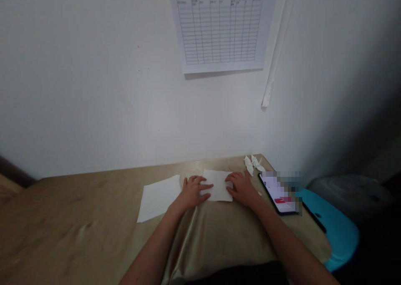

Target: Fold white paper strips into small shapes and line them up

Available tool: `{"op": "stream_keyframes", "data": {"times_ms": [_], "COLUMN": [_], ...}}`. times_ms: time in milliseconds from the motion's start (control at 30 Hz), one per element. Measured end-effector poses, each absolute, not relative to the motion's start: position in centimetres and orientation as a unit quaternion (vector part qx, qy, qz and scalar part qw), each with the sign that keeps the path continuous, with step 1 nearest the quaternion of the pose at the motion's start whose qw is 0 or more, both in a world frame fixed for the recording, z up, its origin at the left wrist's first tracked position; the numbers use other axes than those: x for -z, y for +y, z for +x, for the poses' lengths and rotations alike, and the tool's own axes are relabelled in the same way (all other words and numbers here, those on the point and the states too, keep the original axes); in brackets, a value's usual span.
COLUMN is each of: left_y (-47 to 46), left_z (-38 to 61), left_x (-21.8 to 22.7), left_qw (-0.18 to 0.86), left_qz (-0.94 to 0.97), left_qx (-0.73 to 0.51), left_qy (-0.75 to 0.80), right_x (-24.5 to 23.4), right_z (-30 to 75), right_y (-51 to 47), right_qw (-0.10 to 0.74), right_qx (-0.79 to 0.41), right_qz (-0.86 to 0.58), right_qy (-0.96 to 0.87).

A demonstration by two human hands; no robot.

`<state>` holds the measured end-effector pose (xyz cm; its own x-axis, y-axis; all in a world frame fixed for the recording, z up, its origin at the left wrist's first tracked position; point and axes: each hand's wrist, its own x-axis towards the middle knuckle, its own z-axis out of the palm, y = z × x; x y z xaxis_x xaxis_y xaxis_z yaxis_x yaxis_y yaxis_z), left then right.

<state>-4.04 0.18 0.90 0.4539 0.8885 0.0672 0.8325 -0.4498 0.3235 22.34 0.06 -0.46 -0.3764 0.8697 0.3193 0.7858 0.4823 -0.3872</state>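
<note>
A small white sheet of paper (218, 185) lies flat on the cloth-covered table in front of me. My left hand (194, 189) rests on its left side with the fingers spread. On the right side of the same sheet lies my right hand (240, 187), its fingers apart and touching the paper near the edge. Neither hand grips anything. Left of my left hand is a larger white sheet of paper (158, 198), flat on the table. Beyond my right hand sit folded white paper pieces (253, 164) at the table's back corner.
A phone (277, 193) with a lit, partly pixelated screen lies right of my right hand. A blue stool-like surface (343, 230) stands past the table's right edge. The wall behind carries a printed table sheet (222, 30) and a white strip (275, 59).
</note>
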Motion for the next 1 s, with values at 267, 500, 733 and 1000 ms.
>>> {"op": "stream_keyframes", "data": {"times_ms": [267, 500, 733, 1000], "left_y": [-0.5, -0.5, -0.7, -0.2], "left_z": [-3.1, -3.1, -3.1, -3.2], "left_x": [-0.2, -1.1, -1.5, -1.3], "left_qw": [0.139, 0.165, 0.159, 0.177], "left_qz": [0.851, 0.853, 0.858, 0.845], "left_qx": [-0.122, -0.104, -0.127, -0.149], "left_qy": [0.492, 0.485, 0.472, 0.482], "right_x": [0.7, 0.7, 0.5, 0.7], "right_z": [22.0, 22.1, 22.7, 23.1], "right_y": [-0.1, -0.1, -0.1, 0.3], "right_qw": [0.201, 0.212, 0.221, 0.229], "right_qx": [-0.151, -0.179, -0.213, -0.221], "right_qz": [-0.447, -0.46, -0.457, -0.449], "right_qy": [-0.859, -0.843, -0.835, -0.835]}}
